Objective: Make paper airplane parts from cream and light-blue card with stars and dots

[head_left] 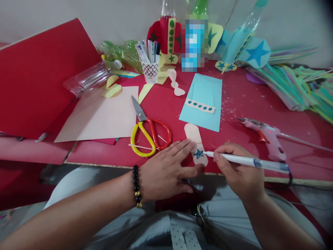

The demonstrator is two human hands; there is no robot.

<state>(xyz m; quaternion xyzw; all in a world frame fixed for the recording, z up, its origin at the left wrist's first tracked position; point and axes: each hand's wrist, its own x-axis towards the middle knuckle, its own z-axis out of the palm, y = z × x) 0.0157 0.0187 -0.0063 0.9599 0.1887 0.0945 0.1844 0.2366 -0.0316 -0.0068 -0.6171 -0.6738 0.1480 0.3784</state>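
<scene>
At the table's front edge lies a cream paper strip point(197, 133) with rounded ends and a blue star drawn on its near half. My left hand point(166, 166) lies flat with fingers spread, two fingertips touching the strip's left side and edge. In my right hand point(241, 173) is a white pen point(239, 159), gripped between thumb and fingers, its tip at the star's right point. Scissors point(145, 128) with one yellow and one red handle rest just beyond my left hand, blades partly crossed and pointing away. Beyond the strip is light blue paper point(200, 86) carrying a dotted cream band point(200, 106).
A pink glue gun point(265, 133) lies at the right, its cord running off the edge. Cream paper point(104, 118) and red sheets point(47, 76) cover the left. Behind stand a cup of pens point(150, 71), decorated bottles point(231, 45) and pipe cleaners point(288, 85).
</scene>
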